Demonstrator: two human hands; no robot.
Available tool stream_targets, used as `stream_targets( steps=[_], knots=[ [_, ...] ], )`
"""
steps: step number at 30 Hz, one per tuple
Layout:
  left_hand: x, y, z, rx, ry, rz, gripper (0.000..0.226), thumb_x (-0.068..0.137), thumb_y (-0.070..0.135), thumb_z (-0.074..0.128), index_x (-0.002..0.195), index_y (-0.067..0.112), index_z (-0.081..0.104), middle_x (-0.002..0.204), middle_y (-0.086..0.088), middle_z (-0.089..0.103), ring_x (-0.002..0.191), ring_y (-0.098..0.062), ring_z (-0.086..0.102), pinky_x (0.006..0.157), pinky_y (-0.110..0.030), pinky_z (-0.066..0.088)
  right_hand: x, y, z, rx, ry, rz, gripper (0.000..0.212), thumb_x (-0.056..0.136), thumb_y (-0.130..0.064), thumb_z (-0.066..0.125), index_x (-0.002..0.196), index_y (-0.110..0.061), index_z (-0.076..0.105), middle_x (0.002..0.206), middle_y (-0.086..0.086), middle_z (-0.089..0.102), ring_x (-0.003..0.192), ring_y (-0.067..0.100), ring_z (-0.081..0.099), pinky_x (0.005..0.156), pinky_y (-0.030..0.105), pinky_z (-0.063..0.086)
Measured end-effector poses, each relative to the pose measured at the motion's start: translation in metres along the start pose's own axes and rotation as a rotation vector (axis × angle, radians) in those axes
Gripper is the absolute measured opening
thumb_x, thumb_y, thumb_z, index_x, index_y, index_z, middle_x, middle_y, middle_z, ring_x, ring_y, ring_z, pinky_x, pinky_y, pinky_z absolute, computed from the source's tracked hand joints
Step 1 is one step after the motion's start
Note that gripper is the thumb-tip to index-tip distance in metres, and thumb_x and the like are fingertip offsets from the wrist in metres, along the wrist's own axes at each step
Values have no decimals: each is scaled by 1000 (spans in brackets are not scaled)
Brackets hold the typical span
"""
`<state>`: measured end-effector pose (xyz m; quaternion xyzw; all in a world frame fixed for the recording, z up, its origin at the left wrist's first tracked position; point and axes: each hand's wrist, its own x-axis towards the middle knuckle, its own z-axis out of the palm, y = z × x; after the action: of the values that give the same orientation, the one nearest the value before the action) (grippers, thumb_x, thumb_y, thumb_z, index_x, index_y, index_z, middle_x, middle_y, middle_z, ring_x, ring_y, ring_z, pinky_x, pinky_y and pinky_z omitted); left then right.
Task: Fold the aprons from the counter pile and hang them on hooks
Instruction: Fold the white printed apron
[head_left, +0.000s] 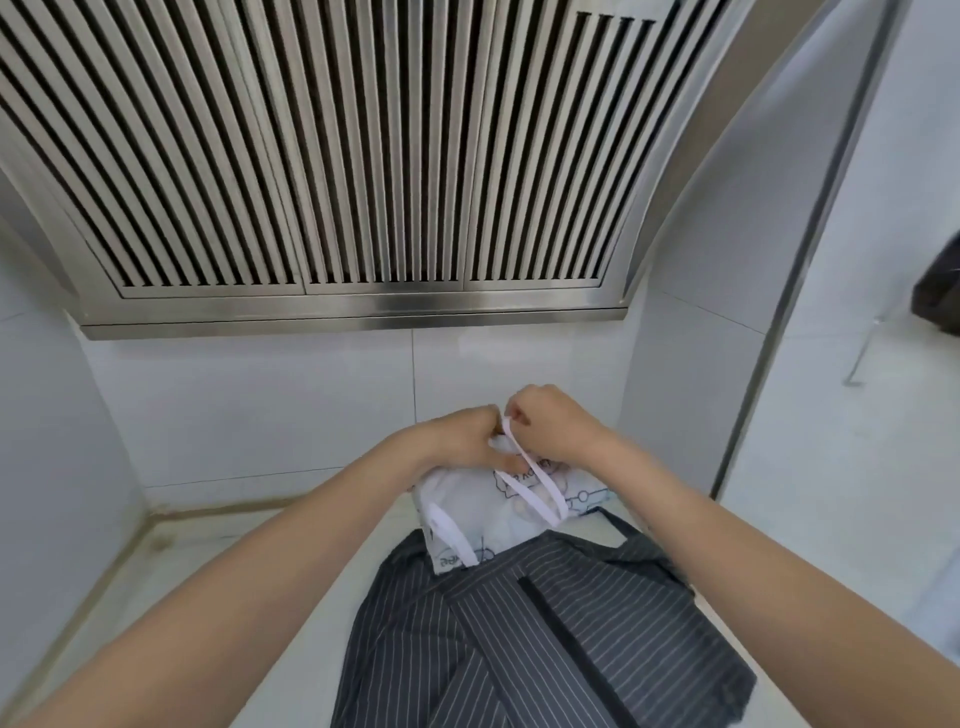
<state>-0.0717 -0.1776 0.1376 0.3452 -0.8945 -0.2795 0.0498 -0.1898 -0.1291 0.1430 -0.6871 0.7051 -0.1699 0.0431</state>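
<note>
Both hands busy at the far end of the counter, against the tiled wall, directly below the slatted steel extractor hood. Left hand curled down onto the top of a folded white printed apron, fingers bunching the cloth. Right hand just beside it, knuckles nearly touching, thumb and forefinger pinching a white strap that runs as a loop from the pinch down over the apron's face. A second white strap loop lying on the apron's near left corner. White apron resting partly on the counter and partly on a dark grey pinstriped apron, which spreads rumpled toward the camera, nearer than the white one, with a dark strap running across it. Right of the hood, beyond a steel corner post, a metal hook on the wall and a dark item at the frame edge, too cut off to identify.
</note>
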Motion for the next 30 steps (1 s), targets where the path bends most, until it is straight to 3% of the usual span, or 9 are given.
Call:
stream_targets(
  steps=[2,5,8,10,13,16,21,26,30],
  knots=[
    [11,22,5,-9,50,40,34,85,34,66,102,17,43,87,8,52,77,-6,50,57,-12,37,-9,27,-11,59,140,70,19,90,-16,45,96,-9,62,103,15,65,96,32,59,75,32,43],
    [29,58,18,-43,33,110,46,85,38,65,118,15,41,103,5,52,93,-12,51,67,-20,40,-27,64,-26,148,276,141,11,88,-24,55,79,-18,56,87,8,65,89,27,58,67,28,38],
    [47,105,12,44,-7,112,66,83,48,64,135,21,34,112,2,50,107,-15,50,88,-27,42,-51,119,-52,253,483,278,30,87,-30,62,63,-19,46,67,-3,53,73,22,52,61,27,34],
    [55,129,0,-40,3,62,66,78,45,71,132,25,39,114,2,50,106,-17,53,94,-32,46,-70,155,-72,318,625,333,39,87,-30,62,57,-19,41,61,0,51,70,24,53,60,30,37],
    [71,178,7,-428,-46,127,42,77,16,76,111,23,53,103,-4,59,87,-19,62,72,-31,56,-96,197,-115,354,717,269,38,87,-30,64,57,-11,51,64,12,60,71,28,59,64,33,44],
    [90,232,24,-490,17,283,34,75,5,76,95,22,56,88,-3,58,74,-16,58,55,-22,50,-120,225,-171,260,700,147,32,85,-29,67,69,-2,62,69,15,64,71,27,59,67,33,43],
    [121,346,29,-435,115,494,32,77,5,74,94,22,53,78,3,55,65,-10,54,51,-20,44,-165,280,-271,385,771,44,21,82,-23,72,74,-4,73,66,8,65,59,12,54,62,25,44],
    [147,434,24,-326,191,610,34,78,6,73,99,20,50,81,2,51,58,-2,50,47,-14,41,-191,332,-341,853,898,58,19,86,-13,67,69,-4,70,63,4,69,55,8,62,61,18,53],
    [172,474,31,-390,404,641,41,82,19,72,113,19,46,95,3,55,83,-12,59,61,-22,52,-198,353,-371,807,933,101,14,85,-14,68,75,-4,71,68,3,70,56,7,64,61,17,55]
  ],
)
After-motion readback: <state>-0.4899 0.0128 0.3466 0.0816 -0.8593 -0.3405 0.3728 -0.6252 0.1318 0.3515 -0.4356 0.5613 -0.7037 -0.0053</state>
